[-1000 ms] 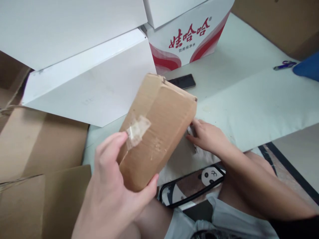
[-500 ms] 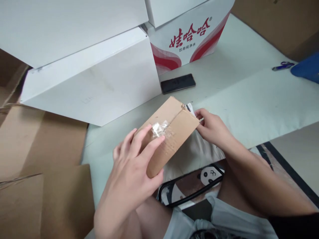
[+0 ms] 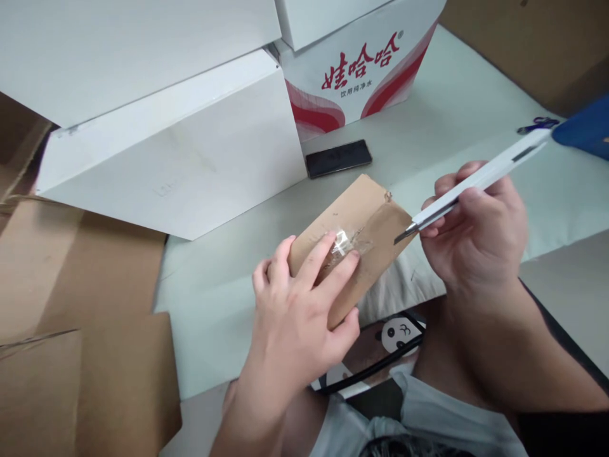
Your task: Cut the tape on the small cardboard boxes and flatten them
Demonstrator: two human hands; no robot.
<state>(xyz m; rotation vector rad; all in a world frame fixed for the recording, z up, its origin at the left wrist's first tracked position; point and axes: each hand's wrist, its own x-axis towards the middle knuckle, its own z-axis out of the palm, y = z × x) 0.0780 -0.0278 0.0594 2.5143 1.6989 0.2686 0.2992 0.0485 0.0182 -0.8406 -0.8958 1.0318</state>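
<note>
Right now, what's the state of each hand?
Left hand: closed on the small brown cardboard box.
Right hand: holding the slim white utility knife, blade out.

The box [image 3: 375, 247] is plain tan-brown, its tape [image 3: 341, 242] clear with a whitish glare. The knife [image 3: 485, 174] is white with a dark slot and a dark grey blade. The phone [image 3: 339, 158] shows black, the desk [image 3: 209, 304] pale mint green. The carton [image 3: 359, 76] is white, with red lettering, smaller grey characters and curving bands in red and pink. Black-and-white panda faces pattern the bag [image 3: 402, 333]; the shorts [image 3: 457, 406] are pale grey-blue.
</note>
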